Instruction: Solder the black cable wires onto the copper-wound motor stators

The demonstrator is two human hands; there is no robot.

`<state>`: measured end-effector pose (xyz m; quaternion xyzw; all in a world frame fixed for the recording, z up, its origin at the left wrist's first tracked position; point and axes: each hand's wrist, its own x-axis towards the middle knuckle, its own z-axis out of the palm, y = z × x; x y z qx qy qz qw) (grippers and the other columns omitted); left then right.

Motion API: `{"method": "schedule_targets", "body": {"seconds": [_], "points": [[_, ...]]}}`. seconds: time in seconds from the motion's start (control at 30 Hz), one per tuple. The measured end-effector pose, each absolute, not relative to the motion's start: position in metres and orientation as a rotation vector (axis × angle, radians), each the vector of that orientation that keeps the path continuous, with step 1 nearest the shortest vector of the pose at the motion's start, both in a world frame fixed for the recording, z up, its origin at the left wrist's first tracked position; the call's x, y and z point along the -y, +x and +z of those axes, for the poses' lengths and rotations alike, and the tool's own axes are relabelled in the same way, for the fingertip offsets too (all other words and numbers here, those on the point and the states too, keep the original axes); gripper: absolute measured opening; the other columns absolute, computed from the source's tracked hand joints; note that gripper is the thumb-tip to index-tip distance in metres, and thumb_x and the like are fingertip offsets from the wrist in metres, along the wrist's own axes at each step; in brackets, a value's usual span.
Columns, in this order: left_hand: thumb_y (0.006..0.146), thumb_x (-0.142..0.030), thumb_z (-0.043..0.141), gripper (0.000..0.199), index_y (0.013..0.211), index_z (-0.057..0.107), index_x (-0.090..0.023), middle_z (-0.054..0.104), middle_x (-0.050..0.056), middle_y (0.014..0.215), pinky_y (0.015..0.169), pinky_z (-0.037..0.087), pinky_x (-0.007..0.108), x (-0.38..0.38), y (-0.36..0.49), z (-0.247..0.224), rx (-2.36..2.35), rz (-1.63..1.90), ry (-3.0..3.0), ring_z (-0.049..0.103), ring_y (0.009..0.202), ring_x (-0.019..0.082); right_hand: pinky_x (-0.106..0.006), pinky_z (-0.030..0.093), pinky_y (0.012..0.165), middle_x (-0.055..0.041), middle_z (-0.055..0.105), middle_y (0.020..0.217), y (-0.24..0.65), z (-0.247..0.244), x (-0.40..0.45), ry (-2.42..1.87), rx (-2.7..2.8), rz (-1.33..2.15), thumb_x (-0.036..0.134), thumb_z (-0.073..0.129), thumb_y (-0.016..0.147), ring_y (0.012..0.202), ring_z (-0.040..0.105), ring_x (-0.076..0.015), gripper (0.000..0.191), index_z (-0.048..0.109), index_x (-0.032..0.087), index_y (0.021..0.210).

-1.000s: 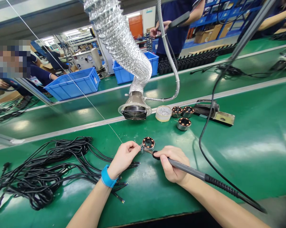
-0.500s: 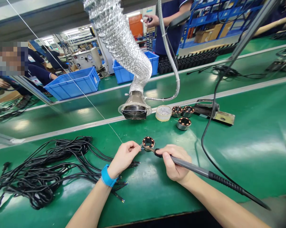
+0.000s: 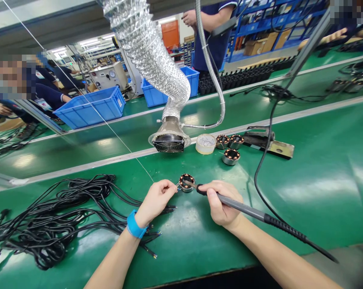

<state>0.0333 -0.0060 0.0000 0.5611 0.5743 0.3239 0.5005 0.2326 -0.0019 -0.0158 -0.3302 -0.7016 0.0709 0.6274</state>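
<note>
Iron (image 3: 244,208) in right grip (image 3: 223,212), wire (image 3: 178,186) in left grip (image 3: 159,196); stator (image 3: 186,190) well inside bench edge (image 3: 223,271).

A blue crate (image 3: 153,96) behind a silvery duct (image 3: 157,52), cardboard boxes (image 3: 255,47) by blue shelving (image 3: 247,28) farther back.

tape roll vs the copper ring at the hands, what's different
The tape roll is pale, the copper ring dark and coppery. The tape roll looks wider than the copper ring. A grey-handled tool reaches over the copper ring, not the tape roll. Both are round, on the green bench.
</note>
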Motion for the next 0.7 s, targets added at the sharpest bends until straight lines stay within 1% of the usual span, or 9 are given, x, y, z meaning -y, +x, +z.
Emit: {"method": "schedule_targets", "body": {"seconds": [0.1,0.17,0.27,0.33,0.4,0.5,0.6,0.7], "points": [[0.085,-0.045,0.059,0.032,0.075,0.059,-0.014,0.043,-0.005,0.06,0.049,0.025,0.022,0.006,0.033,-0.001,-1.389,0.784,1.371,0.03,0.052,0.008,-0.029,0.054,0.067,-0.0012,0.074,0.082,0.239,-0.017,-0.011,-0.881,1.561,0.118,0.014,0.052,0.09,0.07,0.069,-0.0159,0.018,0.069,0.021,0.092],[0.085,-0.045,0.058,0.033,0.076,0.059,-0.014,0.043,-0.005,0.061,0.049,0.024,0.022,0.006,0.032,-0.002,-1.386,0.788,1.383,0.029,0.052,0.008,-0.031,0.056,0.073,-0.0032,0.074,0.089,0.244,-0.016,-0.022,-0.952,1.512,0.133,0.016,0.052,0.092,0.077,0.07,-0.0168,0.019,0.068,0.02,0.1],[0.085,-0.046,0.058,0.033,0.077,0.059,-0.014,0.043,-0.004,0.06,0.048,0.023,0.022,0.006,0.032,-0.003,-1.386,0.789,1.394,0.029,0.052,0.008,-0.034,0.055,0.081,-0.0058,0.071,0.095,0.248,-0.018,-0.04,-1.001,1.478,0.134,0.021,0.05,0.095,0.083,0.068,-0.0175,0.023,0.066,0.02,0.112],[0.085,-0.047,0.058,0.034,0.077,0.059,-0.014,0.042,-0.005,0.06,0.047,0.023,0.022,0.006,0.032,-0.005,-1.381,0.788,1.398,0.028,0.052,0.008,-0.037,0.053,0.088,-0.0082,0.068,0.104,0.249,-0.023,-0.052,-1.048,1.513,0.133,0.024,0.049,0.096,0.092,0.066,-0.0192,0.028,0.062,0.02,0.121],[0.085,-0.047,0.059,0.034,0.078,0.059,-0.014,0.042,-0.005,0.06,0.047,0.022,0.022,0.006,0.032,-0.006,-1.373,0.788,1.404,0.028,0.052,0.008,-0.039,0.051,0.093,-0.0101,0.065,0.111,0.25,-0.032,-0.063,-1.099,1.595,0.202,0.027,0.048,0.097,0.1,0.063,-0.0208,0.034,0.056,0.02,0.13],[0.085,-0.047,0.059,0.034,0.078,0.059,-0.014,0.041,-0.005,0.06,0.047,0.023,0.022,0.006,0.031,-0.007,-1.37,0.795,1.414,0.029,0.052,0.008,-0.039,0.052,0.092,-0.0105,0.064,0.111,0.249,-0.044,-0.073,-1.158,1.68,0.344,0.031,0.046,0.098,0.1,0.064,-0.0218,0.036,0.055,0.019,0.131],[0.086,-0.047,0.059,0.034,0.077,0.059,-0.014,0.041,-0.005,0.059,0.048,0.025,0.022,0.006,0.031,-0.007,-1.371,0.806,1.43,0.031,0.052,0.009,-0.039,0.051,0.094,-0.0097,0.064,0.112,0.246,-0.043,-0.067,-1.166,1.632,0.378,0.03,0.046,0.099,0.102,0.064,-0.0218,0.032,0.057,0.021,0.128],[0.086,-0.047,0.059,0.034,0.075,0.059,-0.014,0.042,-0.005,0.059,0.049,0.026,0.022,0.005,0.029,-0.004,-1.366,0.802,1.427,0.033,0.052,0.009,-0.035,0.052,0.09,-0.0073,0.063,0.106,0.24,-0.034,-0.048,-1.057,1.639,0.387,0.026,0.05,0.097,0.095,0.064,-0.0191,0.03,0.057,0.023,0.126]]}}
